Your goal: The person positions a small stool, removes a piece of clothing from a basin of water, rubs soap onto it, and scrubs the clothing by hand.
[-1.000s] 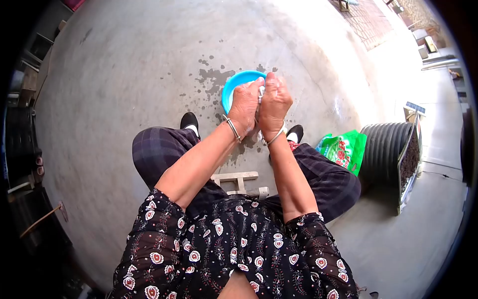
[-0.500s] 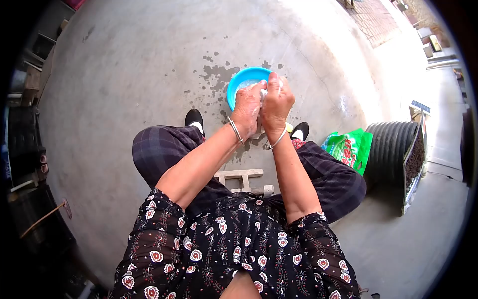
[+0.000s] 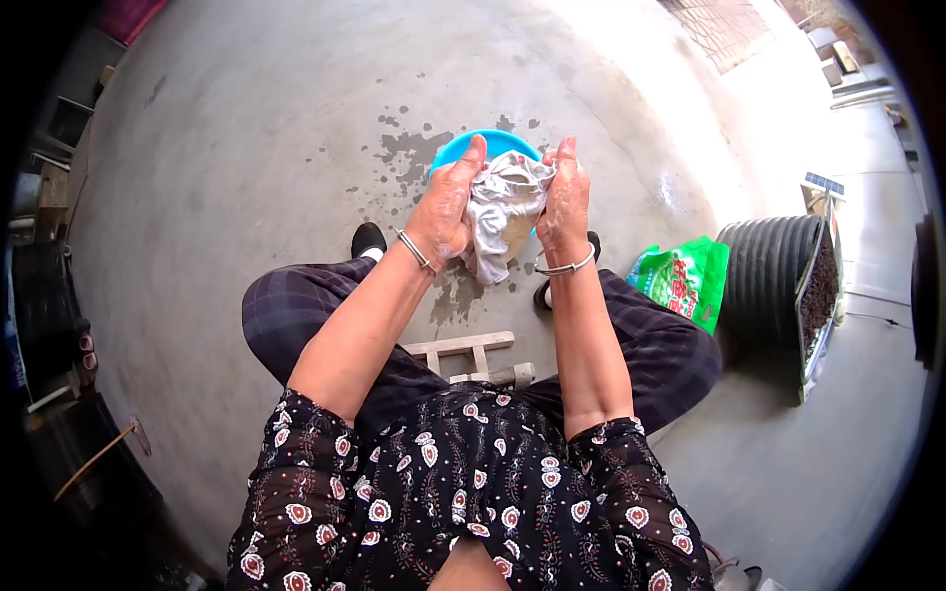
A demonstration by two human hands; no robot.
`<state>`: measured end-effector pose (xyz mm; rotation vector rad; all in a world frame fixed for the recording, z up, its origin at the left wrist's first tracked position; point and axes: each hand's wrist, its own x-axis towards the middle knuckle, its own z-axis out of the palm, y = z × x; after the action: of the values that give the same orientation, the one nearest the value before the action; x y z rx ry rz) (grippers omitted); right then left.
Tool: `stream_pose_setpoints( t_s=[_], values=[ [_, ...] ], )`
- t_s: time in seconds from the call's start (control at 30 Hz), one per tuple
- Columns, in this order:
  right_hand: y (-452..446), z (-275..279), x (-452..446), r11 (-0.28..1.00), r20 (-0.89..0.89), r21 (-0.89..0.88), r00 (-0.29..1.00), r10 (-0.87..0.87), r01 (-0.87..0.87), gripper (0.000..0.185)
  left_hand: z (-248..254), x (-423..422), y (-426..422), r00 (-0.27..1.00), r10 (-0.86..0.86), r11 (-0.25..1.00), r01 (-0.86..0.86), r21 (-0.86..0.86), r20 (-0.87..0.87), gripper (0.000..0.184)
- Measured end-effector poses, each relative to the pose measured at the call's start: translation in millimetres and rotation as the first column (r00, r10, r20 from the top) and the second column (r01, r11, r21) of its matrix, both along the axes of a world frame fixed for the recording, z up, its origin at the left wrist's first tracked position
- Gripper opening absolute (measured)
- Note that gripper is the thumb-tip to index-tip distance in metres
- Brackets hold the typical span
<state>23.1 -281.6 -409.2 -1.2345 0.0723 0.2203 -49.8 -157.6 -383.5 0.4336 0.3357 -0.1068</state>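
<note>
A wet, crumpled white cloth [image 3: 505, 212] is stretched between my two hands, above a blue basin [image 3: 470, 146]. My left hand [image 3: 448, 205] grips its left side, thumb pointing up. The cloth's right side is held in my right hand [image 3: 565, 202], whose thumb also points up. Suds cling to the skin of both hands. Most of the basin is hidden behind the cloth and hands; only its far rim shows. Part of the cloth hangs down toward me, below my left hand.
Wet patches [image 3: 409, 148] mark the concrete floor around the basin. A wooden stool frame [image 3: 461, 345] shows between my legs. To the right lie a green detergent bag [image 3: 695, 281] and a black ribbed pipe [image 3: 774, 271]. Dark clutter lines the left edge.
My hands were pressed together over the basin, with the cloth bunched and mostly hidden. Now they are apart, and the cloth is spread open between them. The view has shifted slightly.
</note>
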Motion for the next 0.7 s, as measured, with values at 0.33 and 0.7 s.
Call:
stream_pose_setpoints(
  t_s=[0.33, 0.7],
  values=[
    [-14.0, 6.1, -16.8, 0.994, -0.081, 0.083, 0.993, 0.082, -0.076, 0.036, -26.1, 1.1, 8.0, 0.984, -0.085, 0.995, 0.075, 0.065, 0.16, 0.026],
    [38.4, 15.1, -22.0, 0.707, 0.399, -0.651, 0.917, 0.01, 0.275, 0.026, -19.5, 3.8, -17.3, 0.982, 0.179, 0.923, -0.187, 0.338, 0.053, 0.014]
  ],
)
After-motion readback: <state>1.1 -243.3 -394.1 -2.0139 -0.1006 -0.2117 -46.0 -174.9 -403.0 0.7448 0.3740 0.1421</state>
